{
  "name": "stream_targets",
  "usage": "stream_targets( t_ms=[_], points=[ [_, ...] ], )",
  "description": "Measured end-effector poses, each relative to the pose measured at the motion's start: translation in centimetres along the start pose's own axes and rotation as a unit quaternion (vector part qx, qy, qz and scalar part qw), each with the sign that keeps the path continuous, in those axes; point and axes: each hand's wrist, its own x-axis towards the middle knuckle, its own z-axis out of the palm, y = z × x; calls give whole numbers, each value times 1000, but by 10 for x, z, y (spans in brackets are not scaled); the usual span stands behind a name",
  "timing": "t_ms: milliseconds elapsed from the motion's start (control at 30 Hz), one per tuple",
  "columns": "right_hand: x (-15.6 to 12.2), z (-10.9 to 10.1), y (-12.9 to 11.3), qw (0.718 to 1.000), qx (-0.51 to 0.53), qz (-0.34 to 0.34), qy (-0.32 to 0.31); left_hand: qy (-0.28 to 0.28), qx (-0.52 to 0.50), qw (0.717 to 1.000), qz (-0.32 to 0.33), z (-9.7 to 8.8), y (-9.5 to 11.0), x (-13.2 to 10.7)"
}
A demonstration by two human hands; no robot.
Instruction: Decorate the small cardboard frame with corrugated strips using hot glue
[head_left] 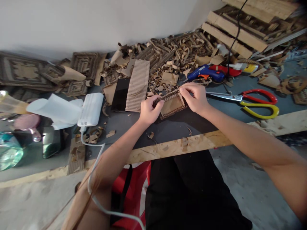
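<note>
Between my hands is a small rectangular piece of cardboard (171, 107) edged with corrugated strips. My left hand (151, 110) pinches its far left corner, thumb and fingers closed on the strip edge. At the far right corner my right hand (193, 97) grips the same piece, its thumb along the rim. The near edge of the piece rests at or just above the dark tabletop; I cannot tell which. Left of it a corrugated cardboard sheet (137, 86) lies partly over a black flat panel (120, 95), with a short loose strip on top.
Scissors (242, 99) with red and yellow handles and a blue glue gun (206, 74) lie to the right. Cardboard scraps (168, 57) heap along the wall. A white power bank (90, 109) trails a cable (96, 163) across my left arm. A pink hairbrush (27, 122) lies far left.
</note>
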Motion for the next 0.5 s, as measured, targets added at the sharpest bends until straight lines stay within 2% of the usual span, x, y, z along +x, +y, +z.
stream_targets(
  t_ms=[100, 233, 500],
  points=[
    [0, -1, -2, 1000, -3, 4, -26, -18, 20, 1000, -11, -2, 0, 0],
    [0, -1, -3, 998, -30, 19, -52, -35, 39, 997, 51, -3, 1, -1],
    [0, -3, -6, 996, 16, 19, -90, -10, 70, 995, 72, 1, -2, -1]
  ],
)
